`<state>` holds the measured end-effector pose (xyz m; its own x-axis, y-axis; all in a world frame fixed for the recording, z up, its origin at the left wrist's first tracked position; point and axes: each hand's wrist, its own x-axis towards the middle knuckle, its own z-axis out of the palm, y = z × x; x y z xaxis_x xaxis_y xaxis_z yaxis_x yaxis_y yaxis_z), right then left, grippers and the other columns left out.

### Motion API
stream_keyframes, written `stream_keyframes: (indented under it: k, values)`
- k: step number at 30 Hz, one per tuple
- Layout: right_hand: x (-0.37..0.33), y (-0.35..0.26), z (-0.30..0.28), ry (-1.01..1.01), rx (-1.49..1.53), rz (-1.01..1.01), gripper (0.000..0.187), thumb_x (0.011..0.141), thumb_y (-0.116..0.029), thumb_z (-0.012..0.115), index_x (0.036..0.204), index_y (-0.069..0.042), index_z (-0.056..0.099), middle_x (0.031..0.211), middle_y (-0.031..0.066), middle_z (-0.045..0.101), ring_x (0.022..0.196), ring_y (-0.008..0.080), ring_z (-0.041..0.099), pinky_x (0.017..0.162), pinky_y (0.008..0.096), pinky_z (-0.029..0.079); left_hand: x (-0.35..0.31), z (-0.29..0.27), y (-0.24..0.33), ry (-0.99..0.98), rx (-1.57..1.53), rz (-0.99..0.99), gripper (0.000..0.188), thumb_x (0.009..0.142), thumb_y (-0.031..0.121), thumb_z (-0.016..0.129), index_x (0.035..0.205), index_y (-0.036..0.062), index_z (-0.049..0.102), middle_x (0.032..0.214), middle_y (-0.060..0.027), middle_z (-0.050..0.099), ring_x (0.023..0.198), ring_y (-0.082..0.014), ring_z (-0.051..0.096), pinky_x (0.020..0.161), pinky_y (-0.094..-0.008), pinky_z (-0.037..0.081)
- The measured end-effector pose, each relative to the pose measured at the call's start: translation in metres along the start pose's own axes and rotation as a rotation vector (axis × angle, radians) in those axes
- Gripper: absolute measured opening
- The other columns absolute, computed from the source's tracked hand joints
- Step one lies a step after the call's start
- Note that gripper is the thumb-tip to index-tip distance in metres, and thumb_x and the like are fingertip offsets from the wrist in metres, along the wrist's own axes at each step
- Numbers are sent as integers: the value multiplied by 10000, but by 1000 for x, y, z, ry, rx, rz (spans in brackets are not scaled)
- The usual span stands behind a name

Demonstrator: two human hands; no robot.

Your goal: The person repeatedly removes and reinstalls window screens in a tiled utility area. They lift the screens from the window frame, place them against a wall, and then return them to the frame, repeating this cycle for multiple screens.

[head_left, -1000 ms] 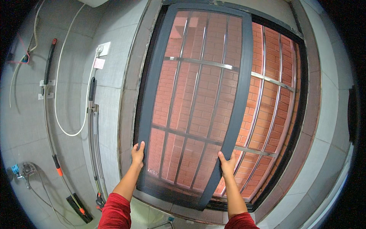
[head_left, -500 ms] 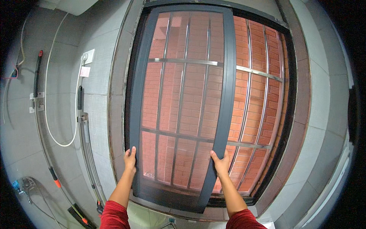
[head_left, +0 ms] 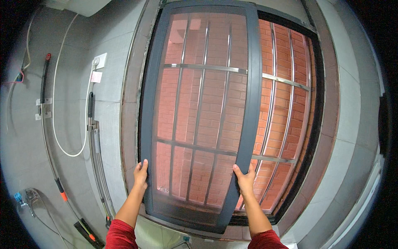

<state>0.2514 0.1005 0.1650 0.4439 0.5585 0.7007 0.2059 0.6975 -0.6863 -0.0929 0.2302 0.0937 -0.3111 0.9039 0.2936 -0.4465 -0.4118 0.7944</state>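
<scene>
A tall grey-framed window screen (head_left: 202, 108) with fine see-through mesh stands upright in front of me, covering the left and middle of the window opening. My left hand (head_left: 141, 176) grips its left side low down, thumb on the front face. Lower on the right side, my right hand (head_left: 245, 180) is closed round the frame edge, its thumb in front and fingers behind. Through the mesh and beside it show shiny metal window bars (head_left: 270, 103) before an orange brick wall (head_left: 282, 99). The screen's bottom edge is tilted out toward me.
The black window frame (head_left: 318, 99) surrounds the opening within tiled walls. At left hang long-handled cleaning poles (head_left: 49, 153), a white cable (head_left: 54, 124) running to a wall socket (head_left: 100, 60), and a shower tap (head_left: 30, 199) with a hose.
The screen's top and right side have shifted slightly right and closer to me, and my right hand has moved a little right with it. Both hands keep their hold.
</scene>
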Motion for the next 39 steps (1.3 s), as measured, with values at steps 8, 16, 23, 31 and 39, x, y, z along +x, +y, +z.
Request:
stream_keyframes:
  k: [8,16,23,31,39]
  values:
    - [-12,2,-9,29,-2,-5,286,730,-127,699,937,-12,538,804,39,575,710,126,530,661,253,431,-16,-11,8,43,25,-42,363,810,348,620,965,26,556,892,-52,568,806,-139,504,729,-296,422]
    - [-20,-4,-8,17,-7,13,270,733,-131,698,917,-13,539,818,42,581,718,125,532,670,252,431,-23,-21,7,21,14,-46,370,797,352,636,955,30,550,871,-49,565,784,-137,503,712,-293,425]
    - [-21,-2,-10,10,-18,-29,270,732,-123,697,918,-2,542,817,44,581,721,123,531,670,253,432,-23,-24,4,16,4,-88,321,797,338,640,911,50,555,822,-28,567,730,-120,504,668,-278,427]
    - [-16,2,-9,9,-29,-10,281,734,-125,698,933,4,547,811,40,583,715,115,532,663,247,433,-19,-20,5,35,8,-106,309,807,328,630,917,46,561,831,-29,572,727,-119,509,665,-277,429]
    - [-15,-4,-6,22,-20,-8,280,735,-112,697,946,0,550,828,40,591,720,116,539,667,242,436,-11,-21,4,3,16,-110,363,810,331,625,985,24,543,868,-54,577,775,-142,523,705,-291,435]
